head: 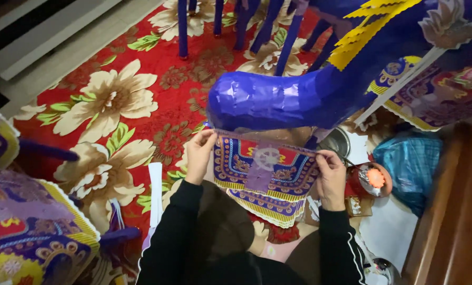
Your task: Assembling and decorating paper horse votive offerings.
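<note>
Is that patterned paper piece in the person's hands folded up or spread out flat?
Spread out. The left hand and right hand hold the patterned paper panel by its upper corners, its whole printed face showing beneath the blue paper figure.

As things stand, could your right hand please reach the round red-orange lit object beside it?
Probably yes: the right hand sits just beside the round red-orange lit object with nothing between, though it now grips the patterned paper panel.

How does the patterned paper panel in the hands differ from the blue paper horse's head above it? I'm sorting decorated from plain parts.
The patterned panel is flat and multicoloured, with yellow fringe; the blue head is rounded, bulky and plain blue. The left hand and right hand hold the panel; the head is unheld. Both look like paper.
</note>
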